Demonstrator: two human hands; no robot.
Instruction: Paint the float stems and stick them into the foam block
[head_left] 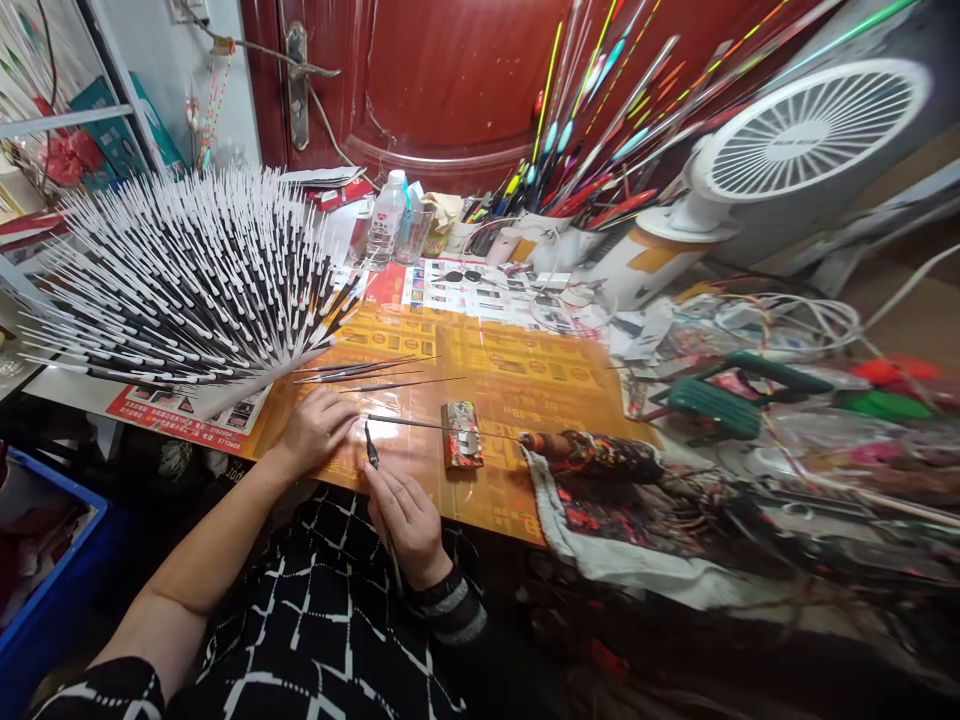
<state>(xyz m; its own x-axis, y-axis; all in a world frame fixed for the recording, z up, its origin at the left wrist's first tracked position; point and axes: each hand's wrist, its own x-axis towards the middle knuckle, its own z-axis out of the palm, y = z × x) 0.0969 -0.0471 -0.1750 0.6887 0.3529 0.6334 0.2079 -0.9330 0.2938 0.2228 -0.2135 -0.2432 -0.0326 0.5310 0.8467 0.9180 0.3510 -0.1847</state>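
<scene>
My left hand [319,430] pinches the left end of a thin, dark fishing float [405,421]. Its thin stem reaches right, over a small paint-stained block [463,435], to the tip of a paint-smeared cylindrical tool [592,452]. Just below the float, my right hand [409,515] grips a slim paintbrush [372,450] with a black tip, pointing up close to the float; whether they touch I cannot tell. Several loose floats [367,376] lie on the table beyond my left hand. A dense fan of dark floats with white tips [202,270] stands at the left.
A water bottle [386,220] and a clear cup [412,237] stand at the back. Colourful floats fill holders near a white fan [810,135]. A green-handled tool [712,405], cables and a stained cloth [637,565] crowd the right. A blue bin [60,560] sits lower left.
</scene>
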